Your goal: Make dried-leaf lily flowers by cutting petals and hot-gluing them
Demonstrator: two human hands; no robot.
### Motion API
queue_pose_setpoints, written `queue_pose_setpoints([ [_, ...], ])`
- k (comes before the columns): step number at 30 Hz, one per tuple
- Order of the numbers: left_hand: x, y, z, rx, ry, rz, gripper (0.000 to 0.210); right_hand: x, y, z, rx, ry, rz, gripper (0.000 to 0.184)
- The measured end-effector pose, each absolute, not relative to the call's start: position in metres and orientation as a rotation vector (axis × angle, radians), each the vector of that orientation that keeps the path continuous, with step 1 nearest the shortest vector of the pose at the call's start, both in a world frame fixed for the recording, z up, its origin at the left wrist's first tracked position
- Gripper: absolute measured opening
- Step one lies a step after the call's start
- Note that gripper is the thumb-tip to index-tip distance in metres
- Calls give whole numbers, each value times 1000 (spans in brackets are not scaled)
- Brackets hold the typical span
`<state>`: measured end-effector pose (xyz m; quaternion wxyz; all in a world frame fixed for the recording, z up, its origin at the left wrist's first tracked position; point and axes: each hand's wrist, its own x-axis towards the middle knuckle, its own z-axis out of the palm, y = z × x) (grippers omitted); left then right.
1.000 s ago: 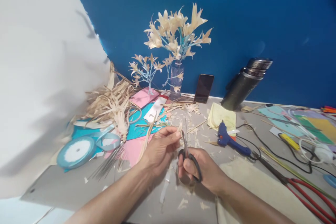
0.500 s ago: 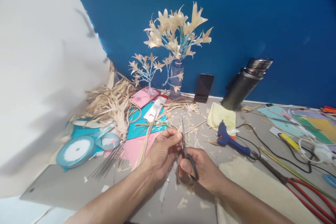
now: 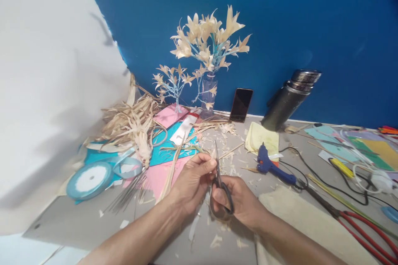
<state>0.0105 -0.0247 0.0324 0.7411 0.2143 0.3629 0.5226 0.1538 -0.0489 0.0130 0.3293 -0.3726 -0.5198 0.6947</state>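
My right hand (image 3: 241,201) grips a pair of small scissors (image 3: 229,199) by the dark handles, blades pointing up and away from me. Just left of the blades, my left hand (image 3: 194,180) pinches a small pale piece, apparently dried husk, between thumb and forefinger. Most of that piece is hidden by the fingers. The two hands nearly touch above the table. Pale clippings (image 3: 216,240) lie scattered below and beyond them. Behind, husk flowers (image 3: 205,35) on light blue stems stand in a clear bottle (image 3: 209,95), with a smaller spray (image 3: 175,85) beside it.
To the left lie a heap of dried husks (image 3: 129,122), a blue ribbon roll (image 3: 90,180) and thin wires (image 3: 129,192). On the right are a blue glue gun (image 3: 273,167), red-handled shears (image 3: 363,227) and cords. A phone (image 3: 241,104) and dark flask (image 3: 287,101) lean at the wall.
Both hands stay almost in place, with the scissors still beside the left fingertips. The view has shifted very slightly.
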Motion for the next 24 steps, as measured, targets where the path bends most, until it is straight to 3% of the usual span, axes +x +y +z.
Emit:
queue_pose_setpoints([
  [24, 7, -26, 35, 481, 750, 1133, 26, 157, -48, 7, -980, -1419, 1760, 62],
])
